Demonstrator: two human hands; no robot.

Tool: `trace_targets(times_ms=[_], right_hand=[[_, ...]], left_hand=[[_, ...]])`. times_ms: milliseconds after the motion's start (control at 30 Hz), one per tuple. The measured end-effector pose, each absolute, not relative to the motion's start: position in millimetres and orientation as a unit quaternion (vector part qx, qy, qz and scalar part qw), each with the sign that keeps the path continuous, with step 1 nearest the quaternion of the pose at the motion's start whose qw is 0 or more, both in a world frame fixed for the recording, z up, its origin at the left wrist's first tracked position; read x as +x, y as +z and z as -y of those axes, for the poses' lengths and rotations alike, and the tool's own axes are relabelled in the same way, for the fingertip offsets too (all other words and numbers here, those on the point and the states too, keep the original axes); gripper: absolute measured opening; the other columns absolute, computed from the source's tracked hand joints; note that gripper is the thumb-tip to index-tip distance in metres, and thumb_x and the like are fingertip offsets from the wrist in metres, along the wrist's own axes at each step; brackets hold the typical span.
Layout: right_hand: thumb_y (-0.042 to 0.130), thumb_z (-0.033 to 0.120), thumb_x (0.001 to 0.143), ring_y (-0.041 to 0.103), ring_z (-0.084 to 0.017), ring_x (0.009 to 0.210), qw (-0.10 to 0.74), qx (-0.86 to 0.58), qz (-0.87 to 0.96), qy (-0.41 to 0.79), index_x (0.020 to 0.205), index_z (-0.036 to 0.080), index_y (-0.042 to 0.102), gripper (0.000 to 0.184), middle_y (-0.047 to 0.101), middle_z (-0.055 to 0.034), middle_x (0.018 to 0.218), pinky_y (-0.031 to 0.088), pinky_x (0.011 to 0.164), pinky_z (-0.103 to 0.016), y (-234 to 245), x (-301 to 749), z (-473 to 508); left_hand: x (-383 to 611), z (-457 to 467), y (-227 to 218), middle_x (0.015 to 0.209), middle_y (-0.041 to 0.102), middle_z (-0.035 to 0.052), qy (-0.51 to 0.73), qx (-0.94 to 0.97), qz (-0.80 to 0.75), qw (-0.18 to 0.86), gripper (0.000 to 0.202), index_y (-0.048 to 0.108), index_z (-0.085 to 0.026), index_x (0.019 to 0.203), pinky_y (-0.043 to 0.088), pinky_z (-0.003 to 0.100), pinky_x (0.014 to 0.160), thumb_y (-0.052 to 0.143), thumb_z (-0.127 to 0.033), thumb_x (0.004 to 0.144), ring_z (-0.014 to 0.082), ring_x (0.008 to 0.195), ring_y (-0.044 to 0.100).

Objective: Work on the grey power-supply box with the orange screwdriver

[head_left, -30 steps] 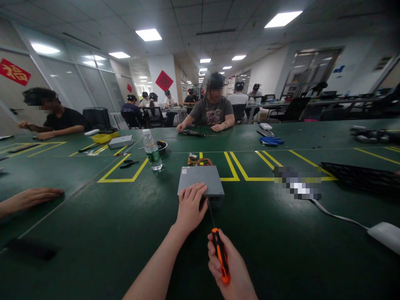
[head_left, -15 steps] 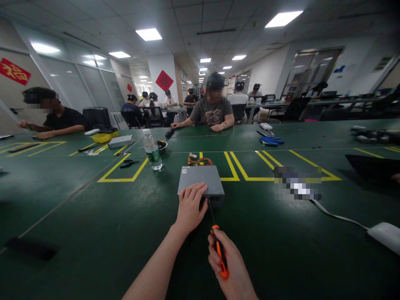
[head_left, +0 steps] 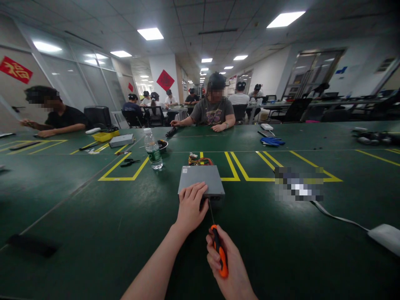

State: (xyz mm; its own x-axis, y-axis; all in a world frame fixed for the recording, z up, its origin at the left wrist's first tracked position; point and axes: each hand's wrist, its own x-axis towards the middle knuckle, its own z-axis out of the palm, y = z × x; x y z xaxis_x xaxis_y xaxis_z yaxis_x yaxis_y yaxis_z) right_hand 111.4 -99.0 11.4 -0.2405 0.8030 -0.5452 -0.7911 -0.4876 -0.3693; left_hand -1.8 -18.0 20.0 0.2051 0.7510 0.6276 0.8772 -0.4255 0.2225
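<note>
A flat grey metal box [head_left: 201, 180] lies on the green table in front of me, with coloured wires behind its far edge. My left hand [head_left: 190, 206] rests on the box's near left corner, fingers spread flat over the top. My right hand [head_left: 227, 266] is wrapped round the orange and black handle of a screwdriver [head_left: 218, 246]. Its thin shaft points away from me and its tip meets the near face of the box.
A water bottle [head_left: 153, 150] stands to the far left of the box, with pliers [head_left: 128, 163] and a dark bowl [head_left: 162, 145] near it. A white device [head_left: 385, 236] with a cable lies at right. Blue gloves [head_left: 271, 141] lie further back. People sit at the far side and left.
A forearm at the left edge and a dark tray at the right edge have left the view. The person opposite moved a dark object leftwards. My hands stay nearly still.
</note>
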Motion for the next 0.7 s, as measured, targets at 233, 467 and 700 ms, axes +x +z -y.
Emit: trace_targets(times_ms=[233, 467, 700], right_hand=[[0.064, 0.029, 0.075, 0.035, -0.001, 0.037, 0.484, -0.354, -0.01, 0.8, 0.084, 0.01, 0.058, 0.022, 0.056, -0.0013, 0.06, 0.025, 0.034, -0.012, 15.0, 111.9, 98.9], [0.065, 0.032, 0.074, 0.033, -0.001, 0.035, 0.494, -0.358, -0.007, 0.792, 0.082, 0.013, 0.057, 0.023, 0.055, 0.0001, 0.06, 0.022, 0.032, -0.012, 13.1, 111.5, 98.1], [0.061, 0.029, 0.079, 0.039, -0.002, 0.041, 0.492, -0.356, -0.02, 0.794, 0.087, 0.01, 0.058, 0.021, 0.056, -0.0017, 0.063, 0.03, 0.036, -0.012, 14.1, 112.7, 99.6]], left_hand=[[-1.6, 18.5, 20.4, 0.124, 0.054, 0.0039, -0.346, -0.771, 0.527, 0.09, 0.038, 0.048, -0.025, 0.119, 0.03, 0.039, 0.094, 0.05, -0.021, 0.082, 0.0208, 0.116, 0.044], [-0.8, 18.4, 20.4, 0.122, 0.055, 0.0042, -0.346, -0.767, 0.53, 0.106, 0.039, 0.049, -0.025, 0.119, 0.032, 0.039, 0.093, 0.052, -0.02, 0.08, 0.0213, 0.114, 0.046], [-1.1, 18.0, 19.5, 0.125, 0.053, 0.0027, -0.342, -0.77, 0.529, 0.099, 0.038, 0.047, -0.025, 0.119, 0.03, 0.038, 0.094, 0.05, -0.021, 0.082, 0.0199, 0.116, 0.044]])
